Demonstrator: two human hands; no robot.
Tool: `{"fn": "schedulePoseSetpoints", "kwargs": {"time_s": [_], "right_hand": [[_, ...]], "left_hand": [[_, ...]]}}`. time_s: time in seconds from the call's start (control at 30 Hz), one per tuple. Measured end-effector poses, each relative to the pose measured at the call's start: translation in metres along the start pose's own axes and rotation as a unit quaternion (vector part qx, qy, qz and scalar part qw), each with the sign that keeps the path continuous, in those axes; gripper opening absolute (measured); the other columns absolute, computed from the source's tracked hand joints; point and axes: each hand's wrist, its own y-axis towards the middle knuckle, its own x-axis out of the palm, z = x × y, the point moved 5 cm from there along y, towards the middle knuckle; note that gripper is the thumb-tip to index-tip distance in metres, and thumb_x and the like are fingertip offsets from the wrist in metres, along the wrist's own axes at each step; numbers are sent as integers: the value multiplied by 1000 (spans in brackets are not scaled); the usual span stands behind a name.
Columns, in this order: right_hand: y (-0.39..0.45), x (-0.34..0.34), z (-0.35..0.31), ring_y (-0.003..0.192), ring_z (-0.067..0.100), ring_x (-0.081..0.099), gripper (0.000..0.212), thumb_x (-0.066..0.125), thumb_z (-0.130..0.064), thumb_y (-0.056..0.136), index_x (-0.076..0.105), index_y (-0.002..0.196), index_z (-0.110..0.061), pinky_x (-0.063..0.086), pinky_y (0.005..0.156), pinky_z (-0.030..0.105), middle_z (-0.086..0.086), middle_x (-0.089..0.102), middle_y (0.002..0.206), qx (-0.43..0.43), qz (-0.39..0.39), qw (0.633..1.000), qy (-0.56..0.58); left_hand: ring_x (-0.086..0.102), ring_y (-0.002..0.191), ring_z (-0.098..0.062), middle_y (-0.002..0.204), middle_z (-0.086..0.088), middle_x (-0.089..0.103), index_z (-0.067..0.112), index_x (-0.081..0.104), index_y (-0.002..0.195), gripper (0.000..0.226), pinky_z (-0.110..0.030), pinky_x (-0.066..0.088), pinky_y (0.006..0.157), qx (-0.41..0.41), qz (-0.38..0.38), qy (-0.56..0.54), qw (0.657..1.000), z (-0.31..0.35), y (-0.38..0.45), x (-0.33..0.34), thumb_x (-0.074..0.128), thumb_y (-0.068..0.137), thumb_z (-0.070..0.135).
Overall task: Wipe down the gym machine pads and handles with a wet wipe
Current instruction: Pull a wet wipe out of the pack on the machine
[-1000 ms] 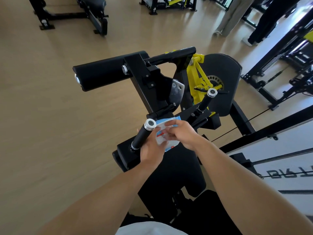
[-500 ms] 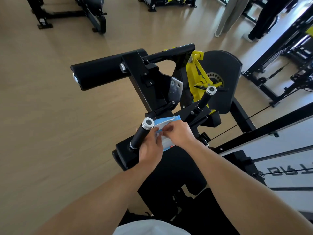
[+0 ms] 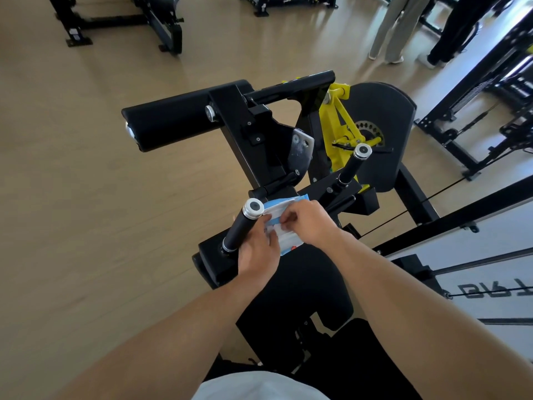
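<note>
A blue-and-white pack of wet wipes [image 3: 284,207] is held over the black gym machine, just right of its left handle [image 3: 243,225]. My left hand [image 3: 258,251] grips the pack from below. My right hand [image 3: 305,222] pinches at the pack's top face, at the white opening flap. The right handle [image 3: 353,164] stands further back. A black roller pad [image 3: 170,121] sticks out to the left at the back. The black seat pad [image 3: 311,284] lies under my forearms.
The machine's yellow lever and black round cover [image 3: 383,122] sit at the back right. Other black machine frames [image 3: 476,105] stand to the right and at the far top left [image 3: 121,21]. Two people's legs [image 3: 395,30] stand at the top right. Wooden floor spreads left.
The view has shifted slightly. My right hand's fingers have moved over the pack's top while my left hand keeps holding it beside the left handle.
</note>
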Motion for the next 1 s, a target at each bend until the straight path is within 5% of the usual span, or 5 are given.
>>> {"fn": "schedulePoseSetpoints", "kwargs": {"time_s": [0.3,0.47,0.73,1.0], "right_hand": [[-1,4,-5,88,20,60,24,50,-9,97,63,83,-25,55,77,34,-3,64,97,-54,-26,995,-75],[-8,0,-8,89,9,58,21,60,-10,97,74,92,-24,45,73,16,-11,62,97,-95,5,992,-78],[-9,3,-12,97,17,56,20,53,-19,101,72,97,-24,52,81,32,-8,56,107,-116,14,988,-104],[-5,1,-11,90,11,46,19,45,-15,105,60,95,-18,35,65,13,-8,44,107,-85,-64,992,-63]], "left_hand": [[53,128,-15,136,4,57,24,49,141,44,-30,37,112,-6,3,66,998,5,1,0,60,99,29],[52,132,-18,138,0,57,22,52,139,41,-40,44,113,2,4,30,1000,5,0,0,60,99,22],[44,141,-23,143,-1,53,26,49,139,41,-47,42,113,4,-2,56,998,-4,3,6,57,99,22],[42,141,-24,140,1,53,30,50,132,37,-48,45,110,14,4,25,1000,-11,6,9,58,97,22]]}}
